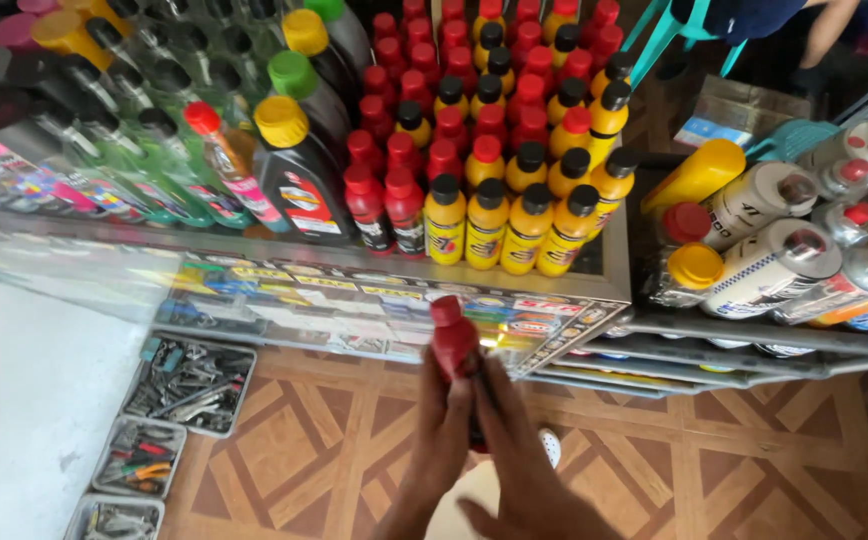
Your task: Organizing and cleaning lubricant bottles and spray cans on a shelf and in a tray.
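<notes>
You hold a small red bottle [454, 338] in front of you, near the bottom middle of the view, its red cap pointing up and slightly left. Your left hand [444, 430] wraps the bottle's lower body from the left, fingers pressed against it. Your right hand [526, 462] closes on the same bottle from the right, its fingers laid along the lower side (the bottle's base is hidden between the two hands, and motion blur softens the edges). Both hands are clasped on it, not spread.

The bottle hangs above the patterned brown tile floor [354, 450], just in front of the near edge of a glass display counter [354, 300] with colourful stickers under its top. On the counter, farther away, stand rows of red bottles [404, 150] and yellow bottles with black caps [529, 215]; to their left are black oil bottles with yellow and green caps [299, 160]. To the right, a second shelf [754, 335] holds white and silver spray cans [774, 265] lying on their sides, along with a yellow bottle [699, 172].

On the floor at the near left, open trays of hand tools [192, 382] sit beside a pale surface [34, 400].
</notes>
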